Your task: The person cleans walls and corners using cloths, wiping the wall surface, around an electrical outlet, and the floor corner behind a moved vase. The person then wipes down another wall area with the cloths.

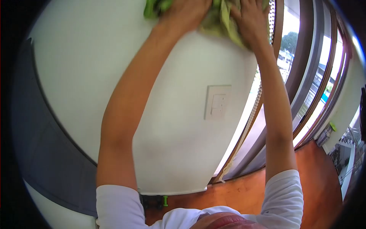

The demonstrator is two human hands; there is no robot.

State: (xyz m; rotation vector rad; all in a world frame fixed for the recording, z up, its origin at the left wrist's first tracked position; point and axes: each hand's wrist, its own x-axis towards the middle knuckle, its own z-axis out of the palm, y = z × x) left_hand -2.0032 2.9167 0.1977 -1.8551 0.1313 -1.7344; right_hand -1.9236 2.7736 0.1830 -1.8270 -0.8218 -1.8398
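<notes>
Both arms reach up along a white wall (179,95). A crumpled green and yellowish cloth (219,27) lies against the wall at the top edge of the view. My left hand (187,14) grips the cloth, with its bright green part showing to the left; the fingertips are cut off by the frame. My right hand (249,21) presses and holds the yellowish part near the wall's right edge, its fingers partly out of view. Below the hands, a light switch plate (219,103) is set in the wall, touched by neither hand.
A white beaded chain (256,101) hangs beside the brown-framed sliding windows (305,53) on the right. A dark grey panel (49,133) stands at left. On the wooden floor (225,194), a small green dumbbell (165,201) sits by the wall's base.
</notes>
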